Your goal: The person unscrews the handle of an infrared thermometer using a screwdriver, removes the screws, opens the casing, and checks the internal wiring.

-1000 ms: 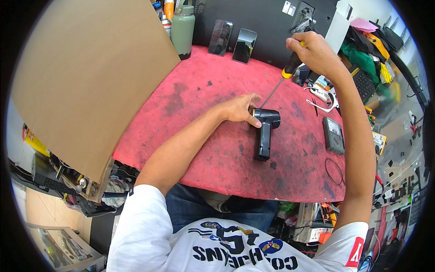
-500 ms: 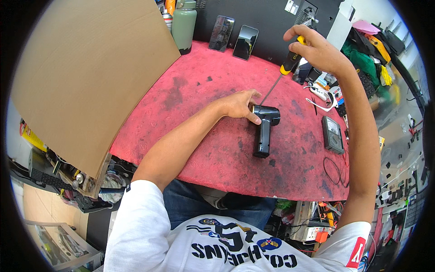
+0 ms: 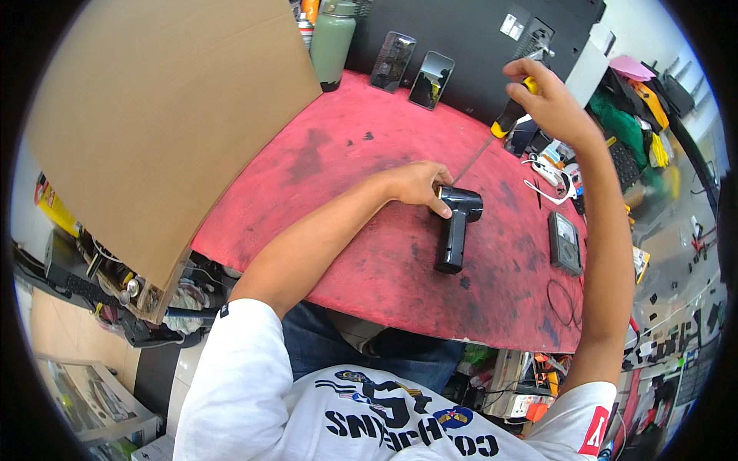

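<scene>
A glossy black gun-shaped device, much like a small hair dryer (image 3: pixel 453 238), lies on the red table mat (image 3: pixel 346 223) with its handle pointing toward me. My left hand (image 3: pixel 423 184) grips the left end of its barrel, thumb on the near side and fingers beyond. In my right hand (image 3: pixel 550 100), raised at the far right, is the yellow and black handle of a long screwdriver (image 3: pixel 508 117). Its thin shaft slants down to the barrel's left end beside my left fingers. The screwdriver's tip is hidden there.
A large cardboard sheet (image 3: pixel 169 131) leans over the left side. Behind stand a green bottle (image 3: pixel 332 46) and two phones, one dark-screened (image 3: pixel 432 79), against a black panel. To the right lie white-framed glasses (image 3: pixel 557 192), a grey meter (image 3: pixel 565 242) and a thin black cable loop (image 3: pixel 565 303).
The whole view has shifted slightly, moving the scene a little right and down. Both hands keep their grips, and the screwdriver stays at the barrel's left end.
</scene>
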A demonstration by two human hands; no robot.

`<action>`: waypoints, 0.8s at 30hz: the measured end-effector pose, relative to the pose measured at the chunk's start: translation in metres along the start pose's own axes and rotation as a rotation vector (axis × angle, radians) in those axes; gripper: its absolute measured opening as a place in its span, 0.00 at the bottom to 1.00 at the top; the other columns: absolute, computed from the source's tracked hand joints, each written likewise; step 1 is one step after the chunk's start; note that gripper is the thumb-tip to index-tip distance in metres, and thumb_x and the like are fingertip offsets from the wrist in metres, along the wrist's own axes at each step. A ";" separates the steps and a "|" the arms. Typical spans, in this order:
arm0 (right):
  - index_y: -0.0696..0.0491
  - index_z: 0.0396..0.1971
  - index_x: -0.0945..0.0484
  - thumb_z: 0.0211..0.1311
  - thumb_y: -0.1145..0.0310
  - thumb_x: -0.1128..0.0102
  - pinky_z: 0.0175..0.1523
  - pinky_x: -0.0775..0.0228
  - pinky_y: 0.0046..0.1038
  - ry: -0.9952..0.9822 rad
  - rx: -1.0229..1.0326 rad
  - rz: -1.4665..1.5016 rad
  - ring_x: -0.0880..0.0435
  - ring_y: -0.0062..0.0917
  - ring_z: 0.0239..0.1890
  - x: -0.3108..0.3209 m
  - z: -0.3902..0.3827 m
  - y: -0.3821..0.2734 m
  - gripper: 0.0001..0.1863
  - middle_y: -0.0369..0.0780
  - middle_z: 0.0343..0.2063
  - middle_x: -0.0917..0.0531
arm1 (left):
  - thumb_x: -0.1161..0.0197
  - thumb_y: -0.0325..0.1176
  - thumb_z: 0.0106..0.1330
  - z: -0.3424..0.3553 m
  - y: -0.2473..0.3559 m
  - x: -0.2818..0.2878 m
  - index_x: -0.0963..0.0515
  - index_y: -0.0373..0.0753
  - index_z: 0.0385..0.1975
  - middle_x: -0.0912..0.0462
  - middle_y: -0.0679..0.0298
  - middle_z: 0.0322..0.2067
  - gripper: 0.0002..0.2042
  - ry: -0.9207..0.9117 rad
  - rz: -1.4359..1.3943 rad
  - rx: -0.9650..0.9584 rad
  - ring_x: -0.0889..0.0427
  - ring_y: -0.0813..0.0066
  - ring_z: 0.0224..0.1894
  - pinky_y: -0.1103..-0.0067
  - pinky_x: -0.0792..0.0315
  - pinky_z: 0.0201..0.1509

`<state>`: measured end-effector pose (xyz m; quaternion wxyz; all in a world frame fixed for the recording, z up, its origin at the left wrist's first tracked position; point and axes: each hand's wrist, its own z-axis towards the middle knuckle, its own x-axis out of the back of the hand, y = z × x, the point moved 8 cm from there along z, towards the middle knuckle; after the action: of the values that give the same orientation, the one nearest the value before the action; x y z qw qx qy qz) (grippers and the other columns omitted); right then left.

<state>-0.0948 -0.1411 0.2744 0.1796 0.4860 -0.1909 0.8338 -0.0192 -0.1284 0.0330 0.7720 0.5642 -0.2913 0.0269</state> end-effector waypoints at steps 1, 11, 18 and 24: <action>0.58 0.45 0.26 0.58 0.64 0.45 0.49 0.32 0.31 -0.041 -0.015 -0.058 0.22 0.34 0.45 0.002 -0.003 0.000 0.17 0.47 0.42 0.23 | 0.21 0.36 0.41 0.000 -0.002 0.001 0.30 0.24 0.50 0.21 0.46 0.45 0.36 0.011 -0.003 -0.004 0.20 0.62 0.47 0.73 0.27 0.53; 0.59 0.40 0.24 0.60 0.64 0.48 0.47 0.33 0.29 -0.030 -0.062 0.025 0.22 0.29 0.39 0.005 -0.002 -0.001 0.15 0.44 0.31 0.20 | 0.21 0.38 0.43 -0.003 0.000 0.004 0.30 0.25 0.50 0.20 0.48 0.45 0.36 0.026 0.019 -0.031 0.20 0.62 0.46 0.72 0.27 0.52; 0.61 0.32 0.23 0.60 0.56 0.46 0.39 0.32 0.29 0.085 -0.033 0.038 0.24 0.28 0.28 0.005 -0.003 0.007 0.20 0.43 0.22 0.22 | 0.22 0.37 0.43 -0.002 0.000 0.002 0.29 0.26 0.50 0.20 0.47 0.45 0.35 0.015 0.007 -0.038 0.20 0.62 0.47 0.72 0.27 0.52; 0.60 0.34 0.21 0.60 0.58 0.43 0.37 0.30 0.34 -0.041 -0.118 -0.232 0.21 0.36 0.27 0.006 0.003 0.013 0.17 0.46 0.25 0.19 | 0.21 0.38 0.42 0.000 0.003 -0.003 0.29 0.27 0.49 0.20 0.47 0.45 0.35 -0.002 0.023 -0.017 0.20 0.62 0.46 0.72 0.28 0.52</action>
<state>-0.1014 -0.1537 0.2792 0.2993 0.5104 -0.1858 0.7845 -0.0231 -0.1267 0.0345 0.7762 0.5543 -0.2988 0.0328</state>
